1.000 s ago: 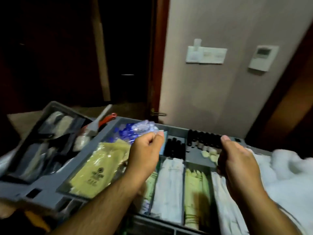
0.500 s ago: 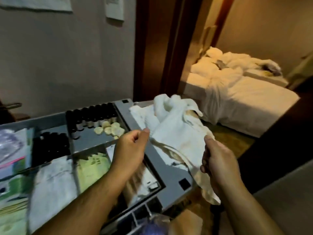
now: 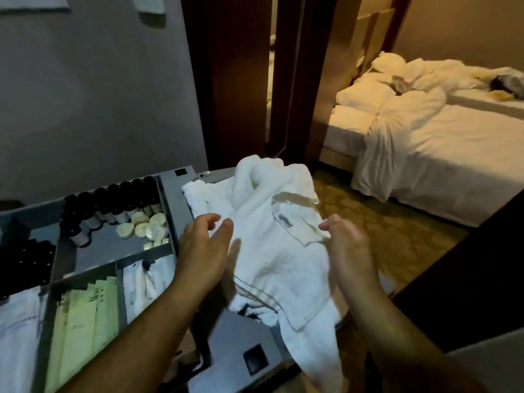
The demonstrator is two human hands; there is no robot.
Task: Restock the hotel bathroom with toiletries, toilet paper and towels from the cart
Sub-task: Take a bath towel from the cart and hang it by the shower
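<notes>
White towel [image 3: 272,251] with thin grey stripe; grey cart tray [image 3: 113,248]; black-capped bottles [image 3: 113,199]; pale yellow soaps [image 3: 144,228]; light green sachets [image 3: 85,316].

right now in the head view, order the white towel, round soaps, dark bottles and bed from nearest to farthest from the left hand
1. white towel, just right of the left hand, by its fingertips
2. round soaps, to its left in the cart tray
3. dark bottles, behind the soaps, along the tray's back
4. bed, far right, across the room
</notes>
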